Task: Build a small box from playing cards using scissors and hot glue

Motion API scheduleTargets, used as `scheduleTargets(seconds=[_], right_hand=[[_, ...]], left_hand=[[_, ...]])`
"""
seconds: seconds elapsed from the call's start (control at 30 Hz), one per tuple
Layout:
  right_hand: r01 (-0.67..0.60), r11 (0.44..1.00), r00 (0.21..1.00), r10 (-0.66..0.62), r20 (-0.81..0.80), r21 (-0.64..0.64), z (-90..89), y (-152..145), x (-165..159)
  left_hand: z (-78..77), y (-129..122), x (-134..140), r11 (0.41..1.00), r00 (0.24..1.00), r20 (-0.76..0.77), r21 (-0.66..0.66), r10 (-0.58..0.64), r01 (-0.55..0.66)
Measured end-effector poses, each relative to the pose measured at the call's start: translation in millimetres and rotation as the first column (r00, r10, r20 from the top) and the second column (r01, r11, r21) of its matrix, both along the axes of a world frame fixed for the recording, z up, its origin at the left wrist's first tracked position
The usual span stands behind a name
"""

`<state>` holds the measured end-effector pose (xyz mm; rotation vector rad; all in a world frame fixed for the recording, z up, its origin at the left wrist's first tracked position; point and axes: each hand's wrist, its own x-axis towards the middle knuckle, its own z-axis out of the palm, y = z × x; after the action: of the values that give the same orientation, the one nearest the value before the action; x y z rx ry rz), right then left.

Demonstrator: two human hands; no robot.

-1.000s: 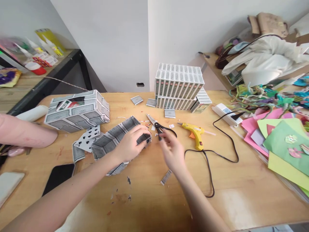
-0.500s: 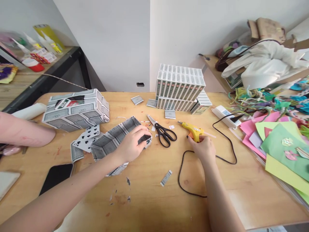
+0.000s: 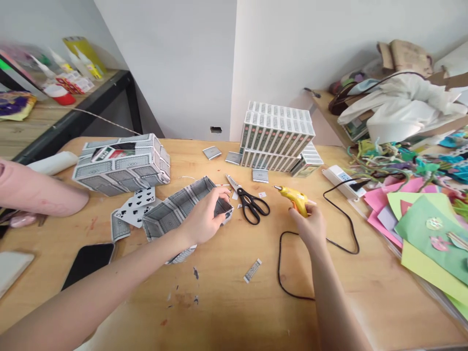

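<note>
My left hand [image 3: 206,217] is closed over the right end of an open box made of playing cards [image 3: 163,219], fingers bent over its rim. In my right hand [image 3: 309,222] is a yellow hot glue gun [image 3: 295,197], its nozzle pointing left. Black-handled scissors [image 3: 252,204] lie between the two hands, blades partly apart. Nearer me rests a small strip cut from a card [image 3: 252,270]. Left of the open box are loose playing cards [image 3: 137,207]. Behind those sits a finished-looking card-covered box [image 3: 122,165] with an opening in its top.
Card packs [image 3: 278,136] stand stacked at the back. A power strip [image 3: 342,183] with a black cord lies right of them, beside coloured paper [image 3: 438,243]. A phone [image 3: 87,263] and a pink cylinder [image 3: 44,190] are at left. Card pieces [image 3: 260,175] lie near the packs.
My right hand has lifted the glue gun slightly off the table and tilted it. My left hand stays on the open box. The whole view has shifted a little.
</note>
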<state>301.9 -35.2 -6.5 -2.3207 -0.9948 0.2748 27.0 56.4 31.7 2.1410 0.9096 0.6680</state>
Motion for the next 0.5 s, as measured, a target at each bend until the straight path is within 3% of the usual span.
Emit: scheduleTargets(seconds=[0.13, 0.2, 0.5], right_hand=[[-0.072, 0.995, 0.958, 0.087, -0.274, 0.064, 19.3, -5.5, -14.5], [-0.103, 0.989, 0.944, 0.129, -0.302, 0.102, 26.6, -3.0, -25.7], [-0.256, 0.957, 0.966, 0.247, 0.083, 0.138, 35.1, 15.6, -54.7]], left_hand=[[5.0, -1.8, 0.5, 1.000, 1.000, -0.023, -0.002, 0.009, -0.009], [5.4, -2.1, 0.3, 1.000, 1.000, -0.018, -0.001, 0.003, -0.003], [2.6, -1.8, -0.1, 1.000, 1.000, -0.012, 0.016, -0.010, 0.011]])
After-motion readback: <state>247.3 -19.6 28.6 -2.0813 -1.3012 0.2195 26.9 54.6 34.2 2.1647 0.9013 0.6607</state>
